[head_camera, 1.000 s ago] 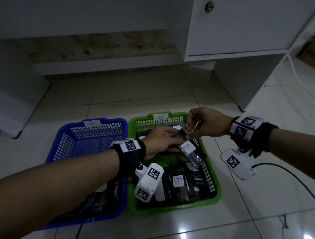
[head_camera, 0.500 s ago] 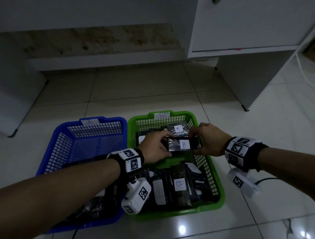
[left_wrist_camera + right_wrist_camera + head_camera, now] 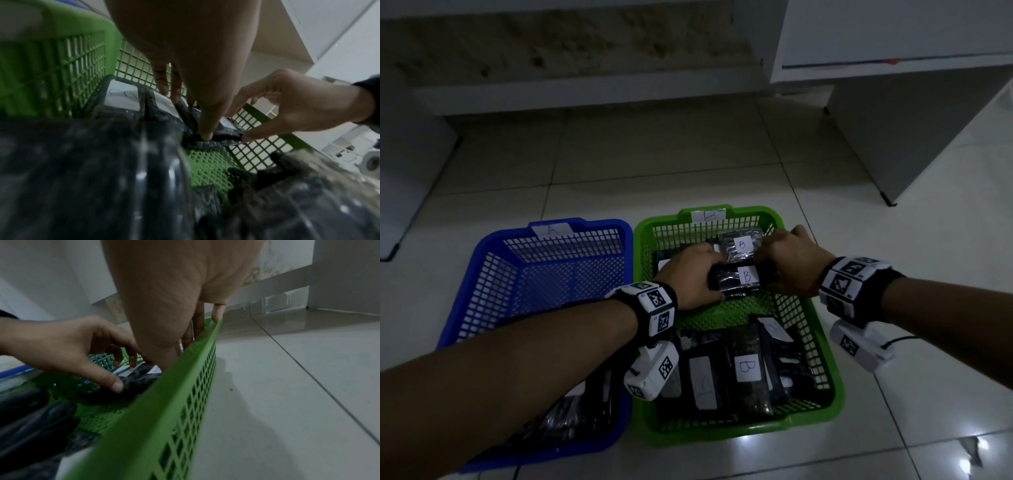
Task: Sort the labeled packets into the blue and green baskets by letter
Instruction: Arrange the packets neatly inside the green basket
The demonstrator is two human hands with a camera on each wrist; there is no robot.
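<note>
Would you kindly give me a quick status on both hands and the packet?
Left hand and right hand both hold B packet. Packet low inside green basket, beside another B packet. Nothing blocking.

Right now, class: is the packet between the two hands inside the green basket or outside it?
Inside. The packet sits below the green basket's rim, gripped by both hands.

Bare forearms, no sleeves. Each wrist wears black fabric strap carrying white blocks printed with black square fiducial markers. White box-shaped wrist camera hangs under each wrist, also marker-printed. Thin black cable trails from right unit.
</note>
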